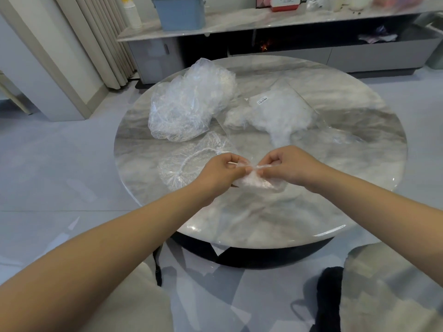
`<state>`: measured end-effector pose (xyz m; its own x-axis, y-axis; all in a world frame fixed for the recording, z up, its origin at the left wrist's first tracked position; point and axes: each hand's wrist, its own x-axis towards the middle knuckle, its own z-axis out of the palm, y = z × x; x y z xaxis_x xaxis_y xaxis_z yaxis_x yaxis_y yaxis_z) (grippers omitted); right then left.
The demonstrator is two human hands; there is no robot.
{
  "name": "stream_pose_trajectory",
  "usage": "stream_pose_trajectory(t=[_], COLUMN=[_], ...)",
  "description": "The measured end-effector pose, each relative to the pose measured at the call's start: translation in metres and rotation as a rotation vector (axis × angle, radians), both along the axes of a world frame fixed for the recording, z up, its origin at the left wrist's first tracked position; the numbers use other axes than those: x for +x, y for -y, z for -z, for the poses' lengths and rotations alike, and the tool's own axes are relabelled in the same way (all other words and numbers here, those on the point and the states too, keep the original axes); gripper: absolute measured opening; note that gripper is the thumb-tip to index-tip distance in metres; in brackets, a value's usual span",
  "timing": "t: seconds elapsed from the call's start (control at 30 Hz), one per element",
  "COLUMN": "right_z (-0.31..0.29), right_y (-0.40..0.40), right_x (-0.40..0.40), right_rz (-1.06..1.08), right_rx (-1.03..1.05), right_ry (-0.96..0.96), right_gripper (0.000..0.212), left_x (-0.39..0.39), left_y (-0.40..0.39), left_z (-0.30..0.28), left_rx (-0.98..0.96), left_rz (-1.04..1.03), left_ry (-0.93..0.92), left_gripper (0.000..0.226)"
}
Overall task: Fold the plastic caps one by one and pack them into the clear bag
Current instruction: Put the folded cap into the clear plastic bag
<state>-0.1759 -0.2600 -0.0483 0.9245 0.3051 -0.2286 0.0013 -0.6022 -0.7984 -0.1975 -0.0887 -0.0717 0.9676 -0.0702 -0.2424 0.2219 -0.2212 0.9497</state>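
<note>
I see both of my hands close together above the near part of the round grey-white marble table (263,212). My left hand (221,172) and my right hand (286,167) each have the fingers curled in, pinching the same bunched clear plastic cap (254,180) between them. The cap's gathered white edge is stretched in a short line from one pinch to the other, and the rest of it hangs crumpled beneath the fingers, just over the tabletop.

Just left of my left hand lies another clear plastic cap with a white elastic rim (189,164), spread loosely on the table. Behind it, toward the far left of the table, sits a tall heap of loose crumpled clear caps (189,101). To the right of that heap, the flat clear bag with a small white label (280,113) lies on the table with a white mass of folded caps inside; its mouth faces the heap, as far as I can tell.

Beyond the table runs a long low marble-topped cabinet (239,22) carrying a blue plastic box (179,13).
</note>
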Motion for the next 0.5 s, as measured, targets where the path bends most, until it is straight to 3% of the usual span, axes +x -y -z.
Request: stream_pose_trajectory(t=[0.1, 0.23, 0.4, 0.5], right_z=[-0.005, 0.003, 0.027, 0.031], right_y=[0.012, 0.030, 0.036, 0.034], right_x=[0.014, 0.036, 0.051, 0.051], right_rz=[0.050, 0.207, 0.397, 0.499], right_rx=[-0.048, -0.066, 0.102, 0.232], right_ry=[0.082, 0.187, 0.059, -0.032], right_gripper=[0.001, 0.002, 0.017, 0.006], left_x=[0.011, 0.029, 0.048, 0.055], left_y=[0.013, 0.022, 0.024, 0.025], left_z=[0.000, 0.011, 0.031, 0.039], left_rx=[0.055, 0.332, 0.726, 0.818], left_rz=[-0.023, -0.016, 0.140, 0.157], left_ry=[0.060, 0.227, 0.424, 0.412], left_gripper=[0.010, 0.007, 0.022, 0.028])
